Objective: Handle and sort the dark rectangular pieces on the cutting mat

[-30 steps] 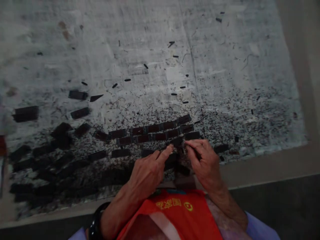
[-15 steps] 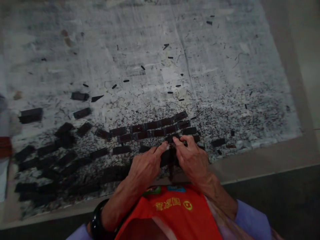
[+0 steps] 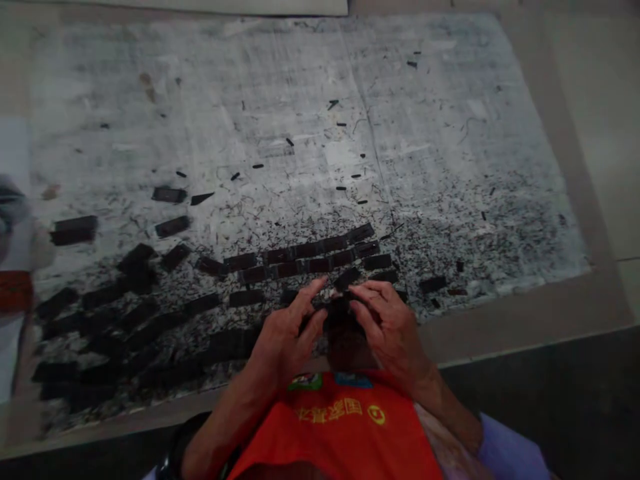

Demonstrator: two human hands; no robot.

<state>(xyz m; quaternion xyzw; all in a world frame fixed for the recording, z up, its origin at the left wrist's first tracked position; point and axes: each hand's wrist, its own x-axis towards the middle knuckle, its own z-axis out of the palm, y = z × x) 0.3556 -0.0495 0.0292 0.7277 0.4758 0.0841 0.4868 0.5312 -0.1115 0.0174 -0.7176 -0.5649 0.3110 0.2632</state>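
Note:
My left hand [image 3: 290, 330] is over the near edge of the sheet, its thumb and forefinger spread apart around a gap. Opposite it, my right hand [image 3: 393, 327] has its fingers bent and apart, the tips beside a dark piece [image 3: 340, 307] between the hands. Whether they touch that piece is hard to tell in the dim light. Just beyond the fingertips lies a small dark rectangular block [image 3: 347, 279], slightly tilted against its row. Several similar dark blocks [image 3: 317, 265] lie end to end in two rows ahead. A reddish-brown dark shape [image 3: 349, 343] shows below the hands.
A stained white sheet [image 3: 300, 87] covers the table, strewn with dark shavings. More dark blocks [image 3: 105, 320] crowd the left; a few [image 3: 433, 285] lie right. A red apron [image 3: 345, 427] borders the near edge. Another pale sheet [image 3: 200, 7] lies at the back.
My fingers have loosened and spread from the block they were pressing, and my hands have drawn slightly nearer. That block now shows between the fingertips. The view has tilted upward.

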